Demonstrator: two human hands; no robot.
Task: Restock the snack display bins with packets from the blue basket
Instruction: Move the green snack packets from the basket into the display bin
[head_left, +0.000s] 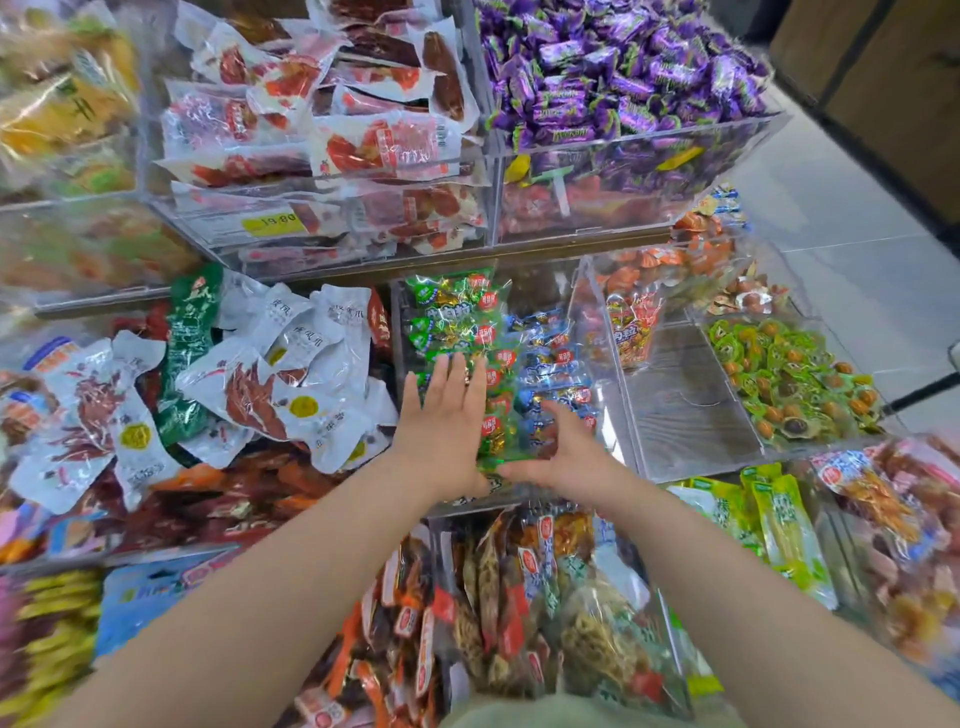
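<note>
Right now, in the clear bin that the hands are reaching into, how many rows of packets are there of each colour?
row of green packets: 1
row of blue packets: 1
Total: 2 rows

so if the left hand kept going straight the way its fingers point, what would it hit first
More green packets: the left hand lies flat on that row, fingers pointing up it. Beyond them, probably the back of the clear bin; depth is unclear.

Left hand (441, 421) flat on green packets (457, 312)
</note>
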